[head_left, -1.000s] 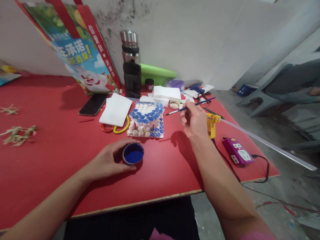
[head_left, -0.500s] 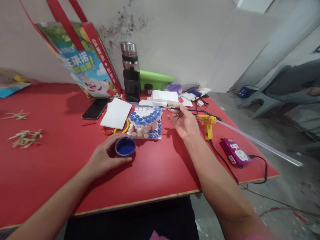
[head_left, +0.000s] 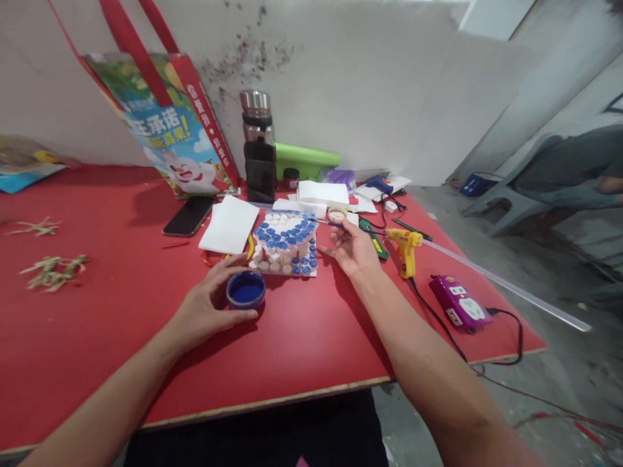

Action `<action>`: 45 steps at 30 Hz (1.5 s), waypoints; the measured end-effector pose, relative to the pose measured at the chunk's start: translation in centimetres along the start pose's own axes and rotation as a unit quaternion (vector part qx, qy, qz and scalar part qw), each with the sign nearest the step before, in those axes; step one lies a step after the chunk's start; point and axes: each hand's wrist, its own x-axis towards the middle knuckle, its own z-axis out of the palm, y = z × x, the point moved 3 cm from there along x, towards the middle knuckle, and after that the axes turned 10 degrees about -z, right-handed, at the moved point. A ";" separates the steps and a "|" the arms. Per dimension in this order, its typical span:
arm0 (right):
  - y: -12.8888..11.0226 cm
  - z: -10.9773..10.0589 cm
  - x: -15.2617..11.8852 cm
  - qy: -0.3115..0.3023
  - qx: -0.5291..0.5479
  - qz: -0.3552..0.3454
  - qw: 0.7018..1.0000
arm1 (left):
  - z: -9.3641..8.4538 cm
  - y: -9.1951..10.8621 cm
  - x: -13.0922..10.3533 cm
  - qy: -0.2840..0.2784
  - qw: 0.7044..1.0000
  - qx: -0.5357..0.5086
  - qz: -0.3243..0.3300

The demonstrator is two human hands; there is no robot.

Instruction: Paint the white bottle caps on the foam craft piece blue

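R fingers (head_left: 351, 229): brush (head_left: 332, 224) betw. them, prob. pinched

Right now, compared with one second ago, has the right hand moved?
Yes. Judged against the yellow glue gun, the right hand has moved to the left, away from it and closer to the blue-and-white model.

I'm seeing bare red tabletop (head_left: 302, 350) stretching between the left hand (head_left: 209, 298) and the right hand (head_left: 357, 250), offering passage nearer the body. The cup (head_left: 257, 302) is blocking the left hand's inner side. Ahead, between both hands, the blue-and-white model (head_left: 285, 241) is standing in the way, and the brush (head_left: 335, 224) is bridging the gap from the right hand. Outward of that hand, the yellow glue gun (head_left: 407, 254) is obstructing, its clear stick (head_left: 501, 282) jutting past the table's edge. Outward of the left hand, open tabletop is running toward the straw pieces (head_left: 54, 272).
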 end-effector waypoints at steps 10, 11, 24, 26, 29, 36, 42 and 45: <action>0.4 -0.5 0.5 0.005 0.015 0.014 1.000 | 0.5 0.9 0.4 -0.045 0.997 -0.068 -0.015; 0.4 -0.6 0.6 0.007 0.015 0.015 1.000 | 0.6 0.9 0.5 -0.047 0.996 -0.069 -0.013; 0.8 -0.7 3.4 -0.028 0.015 -0.024 0.999 | 1.4 1.1 1.1 -0.064 0.996 -0.059 -0.004; 0.8 -0.8 3.6 -0.028 0.022 -0.027 0.999 | 1.4 1.0 1.1 -0.066 0.996 -0.055 -0.005; 0.8 -0.8 3.5 -0.028 0.031 -0.036 0.999 | 1.5 0.9 1.1 -0.069 0.996 -0.059 -0.008; 0.0 -0.3 2.9 -0.042 0.022 -0.099 0.994 | 0.7 1.9 1.6 -0.061 0.996 -0.066 -0.024; -1.7 0.1 1.7 -0.047 0.042 -0.169 0.984 | 0.0 2.3 3.0 -0.049 0.996 -0.062 -0.040; -2.1 0.1 1.3 -0.024 0.048 -0.181 0.982 | -0.1 1.8 3.6 -0.022 0.997 -0.065 -0.026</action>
